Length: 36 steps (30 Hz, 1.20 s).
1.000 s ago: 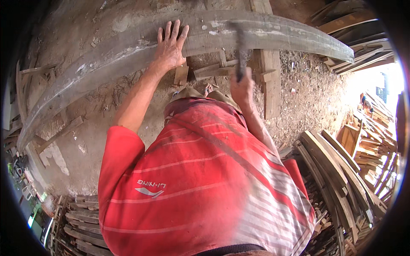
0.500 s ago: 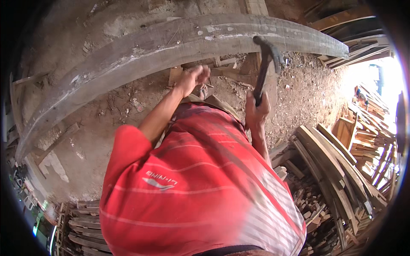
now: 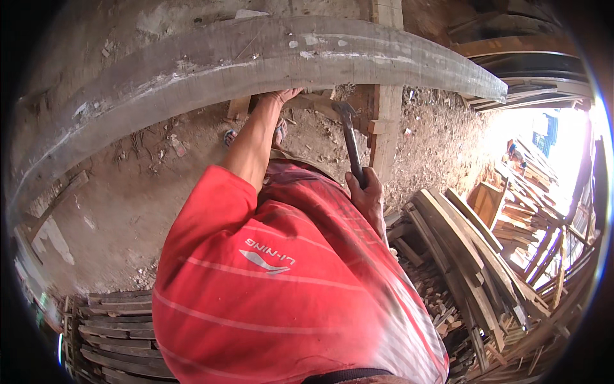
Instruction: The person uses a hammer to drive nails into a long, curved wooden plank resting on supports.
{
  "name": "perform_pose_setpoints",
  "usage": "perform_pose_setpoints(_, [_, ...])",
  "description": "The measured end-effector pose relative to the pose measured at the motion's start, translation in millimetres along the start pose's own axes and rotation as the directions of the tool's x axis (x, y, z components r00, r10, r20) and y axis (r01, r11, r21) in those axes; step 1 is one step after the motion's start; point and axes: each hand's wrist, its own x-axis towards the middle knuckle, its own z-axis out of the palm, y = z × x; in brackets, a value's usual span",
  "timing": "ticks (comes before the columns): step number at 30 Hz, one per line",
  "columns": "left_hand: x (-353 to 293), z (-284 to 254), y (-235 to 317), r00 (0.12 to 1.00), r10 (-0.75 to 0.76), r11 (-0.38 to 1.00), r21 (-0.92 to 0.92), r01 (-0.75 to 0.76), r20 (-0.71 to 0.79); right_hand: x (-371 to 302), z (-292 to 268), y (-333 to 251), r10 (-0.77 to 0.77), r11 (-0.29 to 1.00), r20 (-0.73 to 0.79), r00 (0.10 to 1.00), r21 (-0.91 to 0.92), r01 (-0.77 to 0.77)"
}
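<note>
My right hand (image 3: 369,195) grips a dark-handled hammer (image 3: 354,150) to the right of my body. Its head points away from me and sits low, just short of the near edge of a long curved grey beam (image 3: 268,80). At that same edge is my left hand (image 3: 281,96), with its fingers closed against the beam's near side. The fingertips are partly hidden there, and what they hold, if anything, cannot be made out. The beam bows across the whole width in front of me, with white smears along its ridge.
An upright-running timber (image 3: 385,141) passes under the beam on the right. Stacked curved planks (image 3: 460,243) and scattered offcuts lie at the right, more stacked boards (image 3: 121,333) at the lower left. My sandalled feet (image 3: 280,132) stand on the dirt floor (image 3: 134,224), strewn with wood chips.
My left hand has moved forward to the beam's near edge. The hammer has come down and left from its raised position over the beam, still in my right hand. The view has shifted slightly.
</note>
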Motion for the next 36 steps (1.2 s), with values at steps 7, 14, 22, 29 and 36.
perform_pose_setpoints(7, [3.8, 12.3, 1.7, 0.995, -0.095, 0.981, -0.170, 0.099, 0.031, 47.7, 5.1, -36.0, -0.150, 0.989, 0.005, 0.989, -0.003, 0.150])
perform_pose_setpoints(14, [-5.1, 30.7, 1.5, 0.990, -0.128, 0.951, -0.274, 0.140, 0.059, 85.9, 54.0, -39.4, -0.305, 0.934, -0.166, 0.938, 0.141, 0.328])
perform_pose_setpoints(22, [-15.9, 89.2, -6.7, 0.996, -0.054, 0.998, 0.006, 0.055, -0.071, 93.2, 86.5, -23.4, -0.235, 0.937, -0.187, 0.954, 0.219, 0.273])
perform_pose_setpoints(29, [-24.4, 85.2, 1.5, 0.993, -0.075, 0.995, 0.065, 0.081, -0.092, 109.7, 105.5, -55.7, -0.162, 0.945, -0.156, 0.974, 0.259, 0.199])
perform_pose_setpoints(36, [-21.3, 78.1, 9.2, 0.991, -0.084, 0.990, 0.104, 0.094, -0.101, 105.7, 128.8, -22.7, -0.181, 0.901, -0.300, 0.937, 0.330, 0.280])
